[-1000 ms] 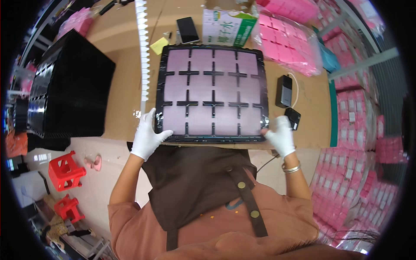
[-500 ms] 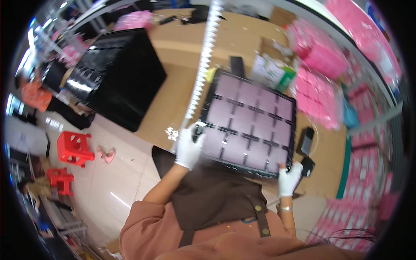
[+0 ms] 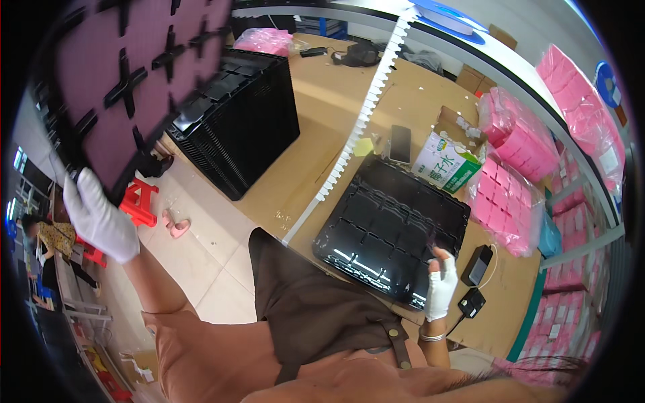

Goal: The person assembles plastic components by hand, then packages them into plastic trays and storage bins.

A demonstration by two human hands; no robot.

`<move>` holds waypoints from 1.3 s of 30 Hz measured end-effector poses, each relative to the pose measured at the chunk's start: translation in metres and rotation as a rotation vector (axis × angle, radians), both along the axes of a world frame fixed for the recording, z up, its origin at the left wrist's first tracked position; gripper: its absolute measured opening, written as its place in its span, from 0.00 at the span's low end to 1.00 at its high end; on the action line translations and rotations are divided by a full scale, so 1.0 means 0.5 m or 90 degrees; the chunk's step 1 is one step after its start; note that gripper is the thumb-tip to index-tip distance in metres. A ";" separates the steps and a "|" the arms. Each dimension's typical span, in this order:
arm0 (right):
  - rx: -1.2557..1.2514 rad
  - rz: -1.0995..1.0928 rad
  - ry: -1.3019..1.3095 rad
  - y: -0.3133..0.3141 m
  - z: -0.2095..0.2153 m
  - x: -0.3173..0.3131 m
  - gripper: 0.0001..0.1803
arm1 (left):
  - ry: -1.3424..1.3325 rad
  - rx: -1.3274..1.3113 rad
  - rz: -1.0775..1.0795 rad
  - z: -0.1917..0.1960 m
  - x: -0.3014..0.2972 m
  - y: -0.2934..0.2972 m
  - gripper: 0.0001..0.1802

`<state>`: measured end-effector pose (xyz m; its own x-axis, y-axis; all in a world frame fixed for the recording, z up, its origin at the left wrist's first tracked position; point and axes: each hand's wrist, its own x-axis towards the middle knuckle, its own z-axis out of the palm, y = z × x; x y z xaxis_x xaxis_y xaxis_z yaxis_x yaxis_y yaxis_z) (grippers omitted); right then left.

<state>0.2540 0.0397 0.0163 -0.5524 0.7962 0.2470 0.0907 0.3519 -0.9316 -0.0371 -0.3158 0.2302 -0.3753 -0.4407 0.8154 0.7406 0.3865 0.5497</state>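
Observation:
My left hand point(image 3: 97, 215), in a white glove, grips the edge of a black tray with mauve-pink compartments point(image 3: 144, 67). The tray is raised and tilted at the upper left, and part of it runs out of view. My right hand point(image 3: 440, 285), gloved with bare thumb and index tips, is at the front right corner of a glossy black tray point(image 3: 393, 228) lying on the table. Its fingers are loosely bent, thumb and index slightly apart; whether they touch the tray is unclear.
A tall stack of black trays point(image 3: 248, 127) stands at the table's left. A toothed white strip point(image 3: 356, 134) crosses the tabletop point(image 3: 322, 87). Behind the flat tray are a carton point(image 3: 447, 161) and bagged pink pieces point(image 3: 500, 201). A black adapter point(image 3: 477, 265) lies right; red stools point(image 3: 140, 201) stand left.
My left hand has swung the pink-filled tray up and left off the table, uncovering the glossy black tray. My right hand has let go of the lifted tray and stays near the same corner.

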 end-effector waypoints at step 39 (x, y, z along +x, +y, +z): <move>-0.167 0.206 -0.166 -0.015 -0.001 -0.266 0.09 | -0.911 -0.128 -0.906 -0.538 -0.128 0.467 0.13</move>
